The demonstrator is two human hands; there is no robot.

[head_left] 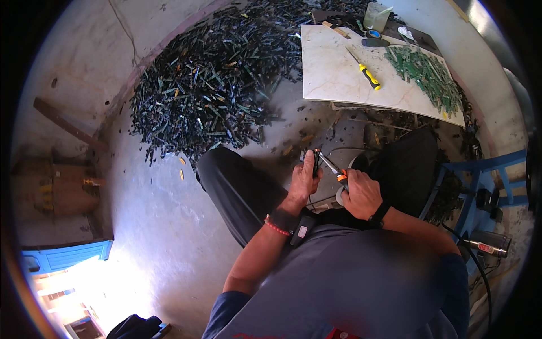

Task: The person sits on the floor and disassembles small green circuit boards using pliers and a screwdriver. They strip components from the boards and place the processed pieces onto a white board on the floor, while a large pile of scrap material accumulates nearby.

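Observation:
My left hand (303, 183) is closed around a small dark piece (316, 166), the thumb up along its side. Most of that piece is hidden by the fingers. In my right hand (362, 194) is a slim tool with an orange-and-black handle (342, 178) and a metal shaft (329, 163). The frames do not show its exact kind. Its tip meets the upper end of the dark piece, or lies just beside it. Both hands are above my lap, between my bent knees.
A large heap of dark narrow strips (209, 85) covers the floor ahead. On a pale board (333, 73) lie a yellow-and-black handled tool (370, 77) and green strips (426, 76); a plastic cup (377, 17) stands behind. At right are a blue stool (480, 166) and a metal flask (488, 244).

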